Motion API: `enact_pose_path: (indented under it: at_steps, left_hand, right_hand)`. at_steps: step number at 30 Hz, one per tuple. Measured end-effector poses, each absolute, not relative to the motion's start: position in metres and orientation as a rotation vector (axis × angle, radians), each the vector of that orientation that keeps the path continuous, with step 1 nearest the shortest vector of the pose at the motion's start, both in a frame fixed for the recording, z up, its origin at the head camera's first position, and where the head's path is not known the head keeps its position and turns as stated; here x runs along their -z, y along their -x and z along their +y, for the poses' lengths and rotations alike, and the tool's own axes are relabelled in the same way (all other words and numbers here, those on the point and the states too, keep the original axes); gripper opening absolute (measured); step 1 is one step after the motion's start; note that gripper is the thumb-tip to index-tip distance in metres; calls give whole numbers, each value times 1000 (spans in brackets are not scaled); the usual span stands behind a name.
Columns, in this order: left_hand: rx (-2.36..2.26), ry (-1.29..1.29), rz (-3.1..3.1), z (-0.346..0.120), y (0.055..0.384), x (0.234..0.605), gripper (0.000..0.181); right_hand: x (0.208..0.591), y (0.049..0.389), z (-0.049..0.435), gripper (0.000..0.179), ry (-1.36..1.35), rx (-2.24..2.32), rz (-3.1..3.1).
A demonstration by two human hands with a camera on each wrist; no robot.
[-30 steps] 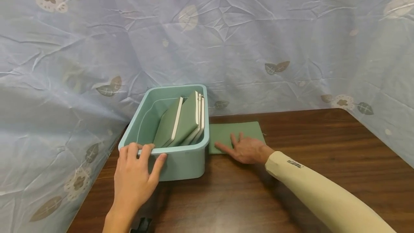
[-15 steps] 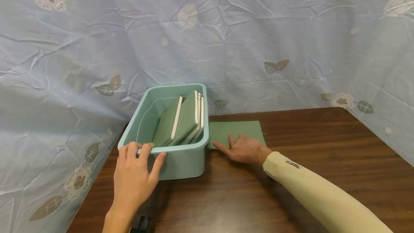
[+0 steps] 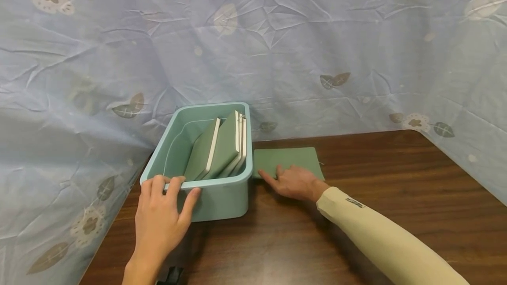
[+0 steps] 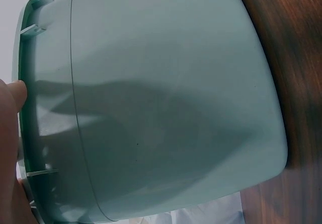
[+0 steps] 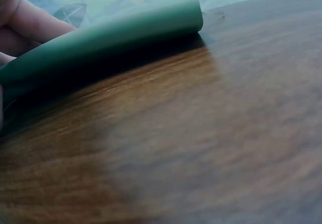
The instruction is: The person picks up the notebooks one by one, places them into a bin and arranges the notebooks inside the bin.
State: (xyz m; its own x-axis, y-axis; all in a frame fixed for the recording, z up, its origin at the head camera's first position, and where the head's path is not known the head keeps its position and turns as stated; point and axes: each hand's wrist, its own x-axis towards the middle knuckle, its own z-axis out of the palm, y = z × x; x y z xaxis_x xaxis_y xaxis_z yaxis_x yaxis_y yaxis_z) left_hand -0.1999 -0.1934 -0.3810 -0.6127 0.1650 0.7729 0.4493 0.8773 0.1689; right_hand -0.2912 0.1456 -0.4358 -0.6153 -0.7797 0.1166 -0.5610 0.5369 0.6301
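A light green plastic bin [image 3: 222, 201] stands on the wooden table. My left hand [image 3: 159, 217] grips its near rim, fingers over the edge and thumb outside. Inside the bin, several green notebooks [image 3: 225, 146] with pale page edges lean to the right. One more green notebook [image 3: 287, 155] lies beside the bin's right wall. My right hand [image 3: 294, 182] holds it near its front edge, fingers on the cover and thumb at the near side. In the right wrist view, the notebook's spine [image 5: 131, 27] is slightly raised, with dark shadow beneath; the thumb is mostly hidden.
The dark wood table [image 3: 396, 175] extends to the right and front. A pale blue floral cloth [image 3: 301, 78] hangs behind and along both sides, close to the bin. A small black object [image 3: 172, 275] shows under the left wrist.
The notebook's near edge has lifted and moved back a little, with my right fingers less spread. The left hand stays on the bin rim. The whole view has shifted slightly.
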Motion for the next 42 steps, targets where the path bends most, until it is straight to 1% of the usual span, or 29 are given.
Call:
enact_pose_path:
  at_steps: [14, 18, 20, 22, 27, 32, 35, 42]
  left_hand:
    - [441, 451, -2219, -193, 198, 383, 38]
    - [439, 453, -2216, -193, 198, 384, 38]
    - [438, 450, -2212, -194, 198, 383, 39]
    - [438, 449, -2207, -194, 198, 383, 39]
    - [439, 448, -2200, -195, 198, 381, 38]
    - [441, 449, -2197, -194, 198, 380, 37]
    - [445, 448, -2200, -194, 199, 381, 37]
    - [447, 448, -2207, -193, 199, 383, 38]
  right_hand:
    - [442, 294, 140, 51, -997, 493, -2299]
    - [434, 295, 141, 53, -987, 450, -2330]
    - [427, 296, 142, 58, -972, 435, -2352]
    - [420, 298, 144, 59, -945, 430, -2364]
    - [398, 303, 147, 54, -881, 427, -2387]
    - [373, 308, 147, 46, -817, 404, -2505]
    - [357, 310, 146, 44, -766, 353, -2604]
    - [324, 311, 145, 52, -673, 174, -2778]
